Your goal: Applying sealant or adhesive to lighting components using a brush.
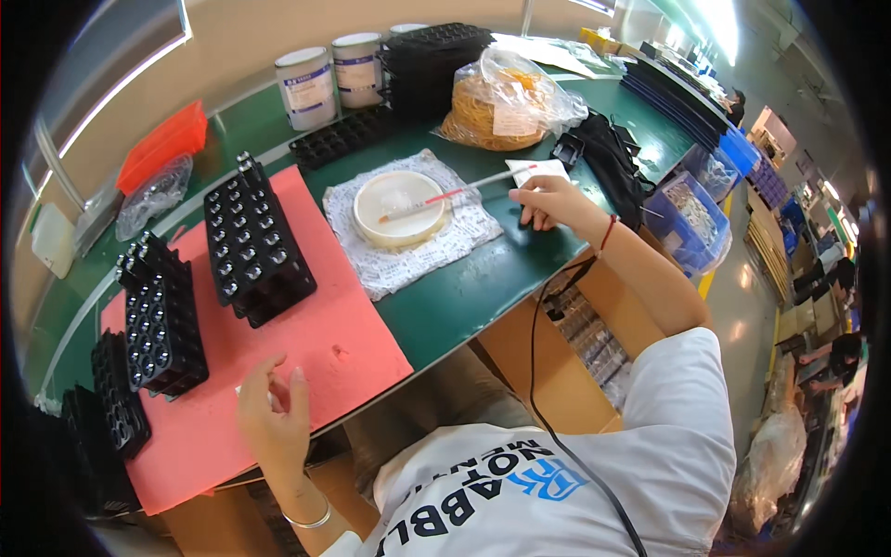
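R hand (549,202) is out on the dark green worktop (464,288), fingers curled down and pinched on the near end of a thin white stick w/ a red band (445,196). The stick runs from the hand across to the shallow round cream dish (400,208), its far tip lying over the dish. Dish sits on a white patterned cloth (408,255). Just behind the R hand lies a small white card (541,170), approx touching the knuckles. A red cord bracelet (607,234) is on the R wrist.

L hand (275,413) is over the near edge of the salmon-pink foam mat (343,343), fingers loosely spread and half-curled, palm turned inward. Something small and pale shows betw. the fingers; can't tell if it's gripped. Thin silver bangle (311,520) on the L wrist.

On the mat, well apart from the L hand, stands a black plastic tray of small round parts (255,241); a 2nd black tray (164,320) is to its left, more black trays (116,408) at the mat's left edge.

Back of bench: clear bag of yellow-orange rubber bands (497,102), two white tubs w/ labels (332,79), orange plastic bin (162,144), blue crate (691,218) at the R end.
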`<state>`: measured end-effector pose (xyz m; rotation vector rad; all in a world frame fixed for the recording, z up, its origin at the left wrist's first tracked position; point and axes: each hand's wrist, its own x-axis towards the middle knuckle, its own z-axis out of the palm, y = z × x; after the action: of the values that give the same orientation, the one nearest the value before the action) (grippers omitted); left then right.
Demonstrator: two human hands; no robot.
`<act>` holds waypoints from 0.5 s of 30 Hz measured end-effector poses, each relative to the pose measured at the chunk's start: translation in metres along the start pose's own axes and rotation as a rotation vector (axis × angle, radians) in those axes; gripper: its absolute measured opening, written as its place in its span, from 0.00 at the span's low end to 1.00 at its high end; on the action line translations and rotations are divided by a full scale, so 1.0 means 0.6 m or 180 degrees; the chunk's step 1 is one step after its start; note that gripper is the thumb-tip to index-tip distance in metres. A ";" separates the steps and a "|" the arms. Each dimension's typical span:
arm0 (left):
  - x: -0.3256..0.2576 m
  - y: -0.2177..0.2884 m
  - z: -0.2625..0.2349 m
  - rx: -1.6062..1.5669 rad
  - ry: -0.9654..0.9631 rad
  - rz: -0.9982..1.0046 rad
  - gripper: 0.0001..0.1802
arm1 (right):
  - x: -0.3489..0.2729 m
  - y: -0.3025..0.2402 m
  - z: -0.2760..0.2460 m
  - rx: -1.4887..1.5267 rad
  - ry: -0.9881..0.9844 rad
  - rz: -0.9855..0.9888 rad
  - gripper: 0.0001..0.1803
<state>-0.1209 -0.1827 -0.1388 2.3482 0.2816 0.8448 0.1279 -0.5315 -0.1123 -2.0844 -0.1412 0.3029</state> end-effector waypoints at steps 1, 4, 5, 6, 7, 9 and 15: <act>0.001 0.000 -0.001 -0.0040 -0.0039 -0.0021 0.09 | 0.000 0.009 -0.008 -0.0496 0.0211 -0.0357 0.19; 0.000 -0.002 -0.004 0.0110 0.0038 -0.0012 0.09 | -0.019 0.023 -0.016 -0.2536 0.1748 -0.1600 0.18; -0.001 -0.003 -0.005 0.0080 0.0026 -0.0016 0.09 | -0.029 0.017 -0.015 -0.2864 0.1951 -0.1549 0.21; -0.002 -0.005 -0.006 0.0124 0.0004 -0.0005 0.09 | -0.029 0.022 -0.021 -0.2888 0.1956 -0.1536 0.21; -0.002 -0.005 -0.007 0.0163 -0.0014 0.0018 0.09 | -0.025 0.033 -0.028 -0.3362 0.2199 -0.1807 0.23; -0.002 0.000 -0.007 0.0170 -0.0074 0.0016 0.09 | -0.014 0.062 -0.037 -0.3928 0.2230 -0.1771 0.29; -0.013 0.001 0.000 0.0086 0.0072 0.0068 0.09 | -0.040 0.074 -0.048 -0.4448 0.1987 -0.2141 0.14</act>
<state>-0.1268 -0.1860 -0.1425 2.3717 0.2795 0.8836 0.1113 -0.5832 -0.1330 -3.1277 -0.8226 -1.1740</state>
